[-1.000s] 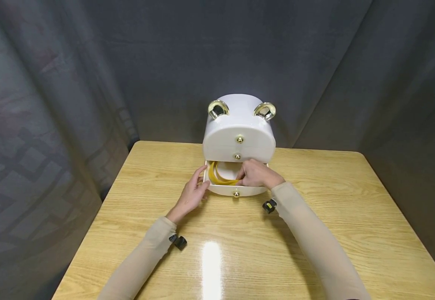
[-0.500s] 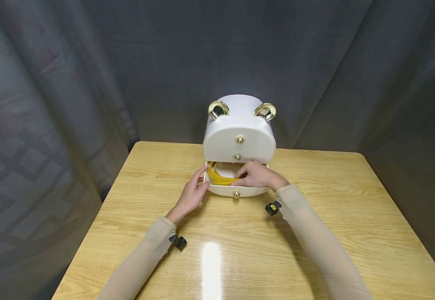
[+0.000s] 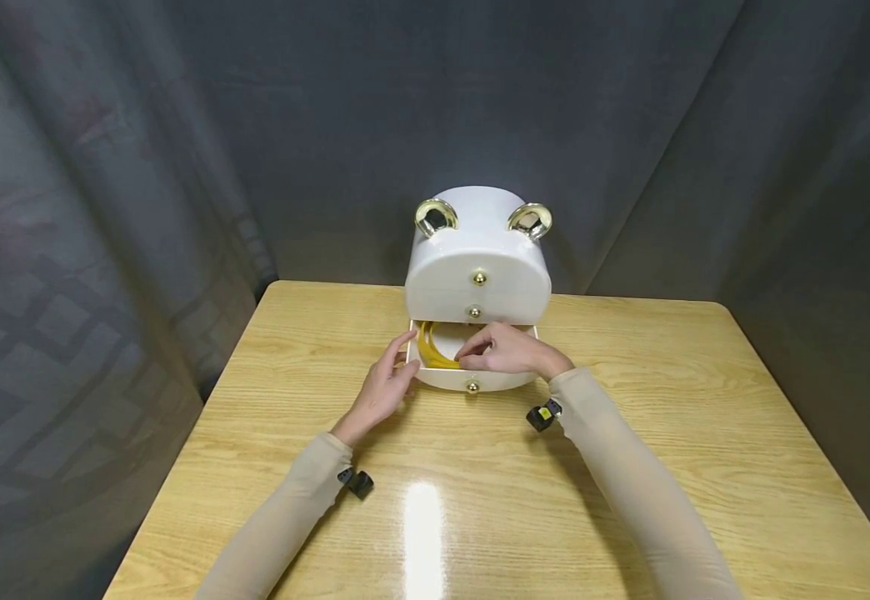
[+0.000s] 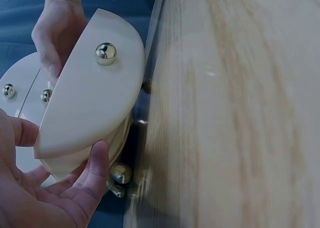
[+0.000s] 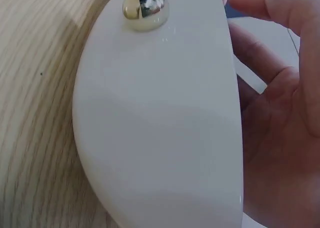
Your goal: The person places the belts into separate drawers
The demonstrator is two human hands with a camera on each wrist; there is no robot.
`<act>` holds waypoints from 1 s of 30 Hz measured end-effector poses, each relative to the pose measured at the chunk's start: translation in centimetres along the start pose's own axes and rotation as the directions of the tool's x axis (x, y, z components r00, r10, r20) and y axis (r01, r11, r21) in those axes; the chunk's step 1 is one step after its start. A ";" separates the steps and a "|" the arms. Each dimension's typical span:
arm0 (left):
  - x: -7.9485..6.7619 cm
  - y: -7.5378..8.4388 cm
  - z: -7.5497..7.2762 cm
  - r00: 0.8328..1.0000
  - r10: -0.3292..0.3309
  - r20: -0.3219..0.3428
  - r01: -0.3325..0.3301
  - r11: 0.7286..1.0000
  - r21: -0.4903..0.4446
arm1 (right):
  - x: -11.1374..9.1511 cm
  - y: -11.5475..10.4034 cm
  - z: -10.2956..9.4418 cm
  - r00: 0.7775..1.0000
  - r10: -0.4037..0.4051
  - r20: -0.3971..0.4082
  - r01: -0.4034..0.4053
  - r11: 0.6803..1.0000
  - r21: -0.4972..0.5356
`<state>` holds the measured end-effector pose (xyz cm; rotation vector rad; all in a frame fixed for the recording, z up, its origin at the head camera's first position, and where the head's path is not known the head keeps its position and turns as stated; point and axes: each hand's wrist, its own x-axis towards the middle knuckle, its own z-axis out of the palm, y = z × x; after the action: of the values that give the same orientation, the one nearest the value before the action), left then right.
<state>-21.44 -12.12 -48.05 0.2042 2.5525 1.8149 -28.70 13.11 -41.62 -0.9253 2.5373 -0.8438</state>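
Observation:
A white rounded cabinet [image 3: 477,237] stands on the table with its bottom drawer [image 3: 438,380] pulled out. My left hand [image 3: 381,390] holds the drawer's left corner; in the left wrist view the thumb and fingers wrap that end. Inside the drawer lies a coiled yellow cord [image 3: 435,357], its loops against the left side. My right hand [image 3: 508,350] reaches in over the drawer front, thumb and fingertips pinching the coil near the front wall. From the right wrist, the drawer front [image 5: 160,103] hides the cord and part of the fingers of that hand [image 5: 285,118].
Gold ear-like rings [image 3: 530,222] and gold knobs [image 3: 480,278] decorate the cabinet. Its upper drawers are pushed in. The wooden table [image 3: 292,350] ends just behind the cabinet, where a dark grey curtain [image 3: 345,150] hangs.
My right hand, curled deeper in the drawer at first, has loosened and slid left along the yellow cord, fingers reaching further out. The left hand and the drawer stay in place.

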 end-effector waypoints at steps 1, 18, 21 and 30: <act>0.0 0.0 0.0 1.000 0.000 -0.001 0.000 1.000 0.002 | 0.1 -0.1 0.1 1.000 -0.001 0.000 0.001 1.000 0.002; 0.0 0.2 0.0 1.000 -0.006 0.011 0.006 1.000 0.012 | 1.5 -0.9 1.3 0.997 0.078 -0.009 -0.078 0.977 -0.198; 0.0 0.1 0.0 1.000 -0.006 0.011 0.006 1.000 0.008 | 1.7 -0.9 1.2 0.995 0.104 0.000 -0.102 0.973 -0.206; 0.0 0.2 0.0 1.000 -0.006 0.010 0.006 1.000 0.007 | 1.3 -1.0 1.3 0.995 0.082 -0.053 -0.089 0.985 -0.148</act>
<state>-21.38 -12.12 -47.87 0.2049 2.5505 1.7978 -28.58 11.06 -42.16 -0.8418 2.6903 -0.6637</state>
